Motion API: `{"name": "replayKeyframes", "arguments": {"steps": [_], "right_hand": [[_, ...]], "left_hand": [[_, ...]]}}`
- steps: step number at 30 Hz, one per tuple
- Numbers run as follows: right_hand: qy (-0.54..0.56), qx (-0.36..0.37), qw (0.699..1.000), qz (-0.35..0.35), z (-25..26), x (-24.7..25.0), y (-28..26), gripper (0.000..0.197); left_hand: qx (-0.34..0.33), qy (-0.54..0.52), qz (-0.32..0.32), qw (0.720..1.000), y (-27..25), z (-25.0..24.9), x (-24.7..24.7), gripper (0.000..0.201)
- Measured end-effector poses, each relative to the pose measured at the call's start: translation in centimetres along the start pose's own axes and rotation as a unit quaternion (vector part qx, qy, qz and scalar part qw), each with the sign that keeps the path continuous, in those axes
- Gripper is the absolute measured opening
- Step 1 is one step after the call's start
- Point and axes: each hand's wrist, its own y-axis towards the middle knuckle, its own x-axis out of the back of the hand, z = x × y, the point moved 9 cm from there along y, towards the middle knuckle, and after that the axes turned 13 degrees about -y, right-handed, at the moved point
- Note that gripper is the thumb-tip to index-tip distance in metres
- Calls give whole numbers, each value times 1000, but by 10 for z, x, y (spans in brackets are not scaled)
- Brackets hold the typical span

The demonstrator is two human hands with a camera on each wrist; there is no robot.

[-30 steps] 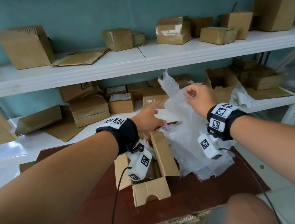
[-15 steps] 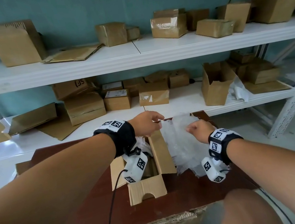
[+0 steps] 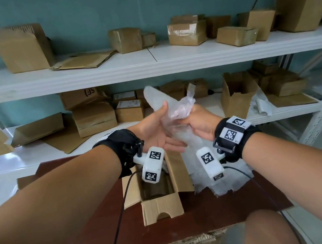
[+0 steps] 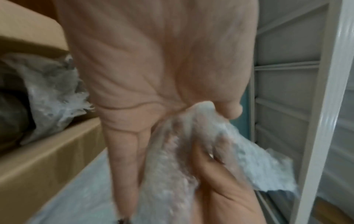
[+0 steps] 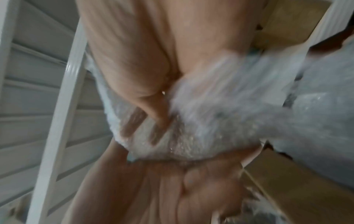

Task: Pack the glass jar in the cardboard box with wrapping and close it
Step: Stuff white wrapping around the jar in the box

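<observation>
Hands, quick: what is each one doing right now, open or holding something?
Left hand: fingers straight, thumb pressing the crumpled translucent bubble wrap sheet against the palm.
Right hand: fingers curled round the same sheet, gripping it.

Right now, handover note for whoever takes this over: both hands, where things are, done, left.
Left hand: palm up, thumb pinching the bubble wrap, fingers straight under it.
Right hand: fingers curled round the same bunched wrap.
Wrap is raised above the table; its tail trails down beside the cardboard box.
Box stands on the table, flaps open, with wrapping inside; the jar itself cannot be made out.
Done: box opened and partly padded.
Left: push this wrap into the box, fold the flaps, close it.
</observation>
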Motion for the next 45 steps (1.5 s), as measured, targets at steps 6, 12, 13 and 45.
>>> {"name": "replayKeyframes", "arguments": {"steps": [6, 12, 13, 45], "right_hand": [[105, 19, 994, -12, -4, -15, -1, 30], [242, -25, 970, 12, -17, -7, 5, 40], [236, -22, 971, 46, -15, -14, 4, 41], [-108, -255, 946, -165, -182, 95, -2, 45]], "left_hand": [[-232, 65, -174, 955, -30, -49, 19, 30], [-231, 489, -355, 762, -74, -91, 28, 15], [-214, 554, -346, 726, -74, -91, 24, 17], [-97, 257, -257, 927, -75, -51, 87, 38]]}}
